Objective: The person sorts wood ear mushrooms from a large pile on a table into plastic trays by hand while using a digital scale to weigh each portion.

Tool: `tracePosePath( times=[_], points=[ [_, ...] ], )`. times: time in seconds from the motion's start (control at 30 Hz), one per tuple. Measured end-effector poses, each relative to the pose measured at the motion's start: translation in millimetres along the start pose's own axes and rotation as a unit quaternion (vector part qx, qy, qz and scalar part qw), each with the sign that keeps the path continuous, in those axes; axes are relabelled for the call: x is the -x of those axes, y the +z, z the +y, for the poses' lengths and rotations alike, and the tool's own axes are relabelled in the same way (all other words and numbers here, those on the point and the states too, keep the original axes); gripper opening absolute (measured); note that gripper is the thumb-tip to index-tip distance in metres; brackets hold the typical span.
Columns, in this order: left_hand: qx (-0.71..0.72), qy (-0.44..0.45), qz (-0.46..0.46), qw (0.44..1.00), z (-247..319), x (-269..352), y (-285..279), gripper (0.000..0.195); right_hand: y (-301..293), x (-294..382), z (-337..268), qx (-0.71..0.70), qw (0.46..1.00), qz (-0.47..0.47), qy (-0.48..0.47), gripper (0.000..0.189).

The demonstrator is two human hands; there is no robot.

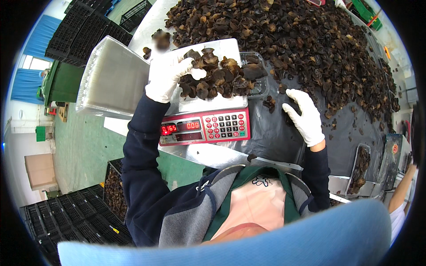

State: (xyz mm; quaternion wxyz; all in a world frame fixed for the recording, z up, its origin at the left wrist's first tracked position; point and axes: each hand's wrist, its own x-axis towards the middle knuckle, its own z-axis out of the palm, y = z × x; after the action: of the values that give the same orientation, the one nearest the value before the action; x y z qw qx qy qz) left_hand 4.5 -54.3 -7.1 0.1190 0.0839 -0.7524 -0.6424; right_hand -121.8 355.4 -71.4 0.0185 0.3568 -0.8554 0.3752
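My left hand (168, 78), in a white glove, reaches over the left side of the scale's pale pan (213, 105). Its thumb and forefinger are against a heap of dark wood ear fungus (218, 76); whether they grip any is unclear. A clear plastic tray (265, 87) juts out past the pan's right edge, the rest hidden under fungus. The red digital scale (248, 124) has lit figures and a keypad facing me. My right hand (304, 116), gloved too, hovers over the dark table sheet right of the scale, thumb and fingers apart, close to a few loose fungus pieces (269, 103).
A large wood ear pile (283, 36) covers the table's far side. Left of the scale stands a stack of clear trays (114, 79). A filled tray (359, 169) lies at right, near another person's arm (402, 188). Black crates (73, 212) stand on the floor.
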Motion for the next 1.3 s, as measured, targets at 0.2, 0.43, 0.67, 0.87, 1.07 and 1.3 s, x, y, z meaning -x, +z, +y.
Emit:
tracePosePath(
  times=[0.2, 0.43, 0.67, 0.87, 1.07, 1.3],
  points=[
    [-0.002, 0.006, -0.001, 1.0, 15.3, 2.2, 24.6, 0.032, 1.5, 1.7, 1.4, -0.006, 1.0, -0.008, -0.001, 0.039],
    [-0.495, 0.273, 0.046, 0.823, -1.2, 3.2, 56.4, 0.029, 5.9, 4.9, 4.5, -0.024, 1.0, -0.001, 0.009, 0.037],
    [-0.433, 0.208, 0.071, 0.874, 32.8, 9.8, 39.7, 0.049, 1.3, 3.8, 3.7, -0.017, 1.0, 0.001, -0.002, 0.038],
    [-0.169, 0.084, 0.166, 0.968, 29.0, 59.9, -42.7, 0.044, -6.0, -11.5, -17.6, -0.12, 0.989, -0.051, 0.068, 0.037],
    [-0.122, -0.054, 0.18, 0.975, 18.7, 105.4, -52.0, 0.046, 0.1, -43.9, -43.2, -0.111, 0.994, -0.004, 0.02, 0.037],
    [-0.087, -0.007, 0.161, 0.983, -5.4, 109.5, -36.9, 0.045, 33.2, -127.1, -98.8, 0.073, 0.968, 0.037, -0.238, 0.033]
  ],
)
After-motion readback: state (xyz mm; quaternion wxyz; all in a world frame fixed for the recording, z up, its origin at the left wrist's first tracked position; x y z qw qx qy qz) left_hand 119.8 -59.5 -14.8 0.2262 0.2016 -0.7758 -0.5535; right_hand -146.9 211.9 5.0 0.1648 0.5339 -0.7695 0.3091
